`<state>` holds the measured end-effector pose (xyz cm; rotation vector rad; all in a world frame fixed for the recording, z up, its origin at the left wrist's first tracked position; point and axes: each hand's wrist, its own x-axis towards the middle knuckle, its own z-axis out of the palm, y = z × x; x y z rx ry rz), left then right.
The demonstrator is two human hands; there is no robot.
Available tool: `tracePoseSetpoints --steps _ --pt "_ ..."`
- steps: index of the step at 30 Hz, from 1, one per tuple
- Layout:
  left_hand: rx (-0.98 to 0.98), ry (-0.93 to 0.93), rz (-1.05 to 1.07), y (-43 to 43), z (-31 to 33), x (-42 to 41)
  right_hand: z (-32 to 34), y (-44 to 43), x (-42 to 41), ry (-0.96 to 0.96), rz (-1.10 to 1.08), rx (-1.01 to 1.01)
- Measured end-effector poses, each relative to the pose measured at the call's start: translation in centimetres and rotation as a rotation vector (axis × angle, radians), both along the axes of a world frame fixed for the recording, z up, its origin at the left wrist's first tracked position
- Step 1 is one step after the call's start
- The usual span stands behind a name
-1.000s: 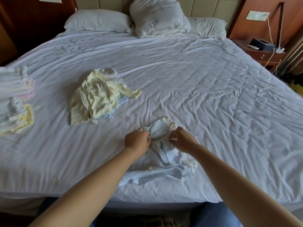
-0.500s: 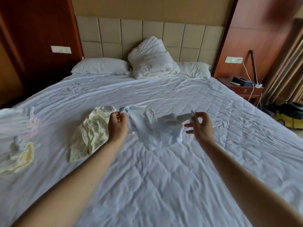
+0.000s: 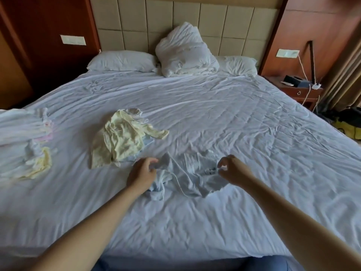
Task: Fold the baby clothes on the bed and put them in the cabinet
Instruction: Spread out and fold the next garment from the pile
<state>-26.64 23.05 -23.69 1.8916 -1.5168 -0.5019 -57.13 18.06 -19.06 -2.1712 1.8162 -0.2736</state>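
A pale blue baby garment (image 3: 185,178) lies crumpled on the white bed sheet (image 3: 224,124) between my hands. My left hand (image 3: 141,174) is at its upper left corner and pinches that raised corner between curled fingers and thumb. At the garment's right edge my right hand (image 3: 233,171) is curved, its fingertip and thumb apart, with no cloth clearly held. An unfolded heap of pale yellow baby clothes (image 3: 121,139) lies to the left. No cabinet is in view.
Folded baby clothes (image 3: 23,133) and a second small pile (image 3: 37,163) sit at the bed's left edge. Pillows (image 3: 121,60) and a bunched duvet (image 3: 185,53) line the headboard. A nightstand (image 3: 298,89) with cables stands at the right, with bags (image 3: 347,122) on the floor.
The blue garment, held up and spread in the air half a second ago, now lies on the sheet. Both hands came down with it, and the right fingers have loosened.
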Motion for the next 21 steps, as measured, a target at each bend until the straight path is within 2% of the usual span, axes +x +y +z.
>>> tracePoseSetpoints --steps 3,5,7,10,15,21 --pt "0.121 -0.111 -0.276 1.1 -0.6 -0.3 -1.4 1.4 2.5 0.007 0.183 0.019" --pt "0.105 -0.25 -0.345 1.8 -0.9 -0.6 -2.7 2.1 4.1 0.021 0.298 0.067" --pt "0.069 -0.327 -0.339 2.1 -1.4 -0.2 -4.1 2.6 5.3 0.06 0.384 0.109" --pt "0.102 -0.321 -0.301 2.5 -2.5 0.9 -6.0 3.2 5.8 0.156 0.415 0.125" --pt "0.122 -0.204 -0.184 2.7 -3.4 1.7 -6.7 2.8 5.1 0.086 0.353 0.102" --pt "0.265 -0.246 -0.23 2.1 -2.1 1.4 -6.1 2.5 4.8 0.052 0.343 0.047"
